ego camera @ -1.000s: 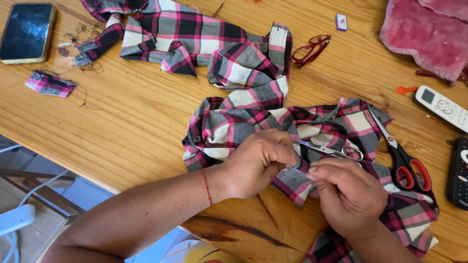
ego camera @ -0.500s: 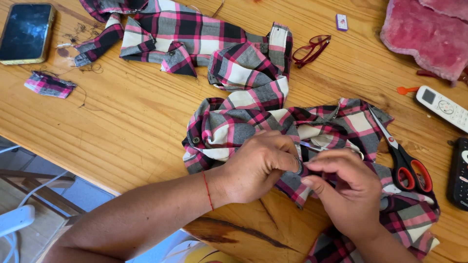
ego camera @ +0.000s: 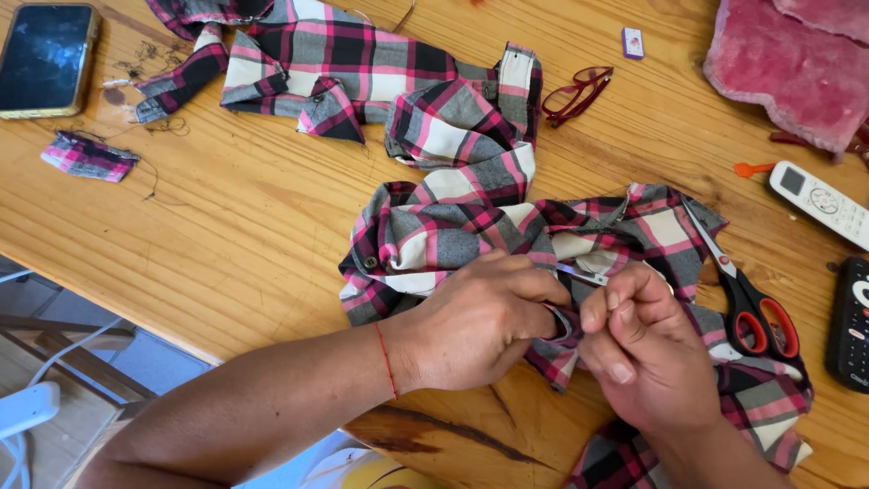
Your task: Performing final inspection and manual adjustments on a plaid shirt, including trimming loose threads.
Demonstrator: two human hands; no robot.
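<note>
Both hands work at the near edge of the wooden counter (ego camera: 226, 244), on a bunched piece of pink, black and grey plaid cloth (ego camera: 471, 217). The left hand (ego camera: 480, 321) is closed over a fold of that cloth, its grip narrow, fingers curled and pinching the fabric against the counter. The right hand (ego camera: 647, 358) sits just beside it, touching the same fold; its thumb and fingers are pinched together on something thin, too small to make out. A slim metal tool (ego camera: 579, 273) shows between the two hands, lying on the cloth.

The cloth trails from the hands toward the far edge, where a second plaid piece (ego camera: 317, 54) lies spread. Red-handled scissors (ego camera: 747, 303) rest on the cloth to the right of the right hand. Further right, near the right edge, lie a white remote (ego camera: 819, 204) and a black remote (ego camera: 853, 326). Red glasses (ego camera: 575, 91) sit near the far edge, a phone (ego camera: 45, 59) at the far left corner, a small plaid scrap (ego camera: 86, 156) below it.
</note>
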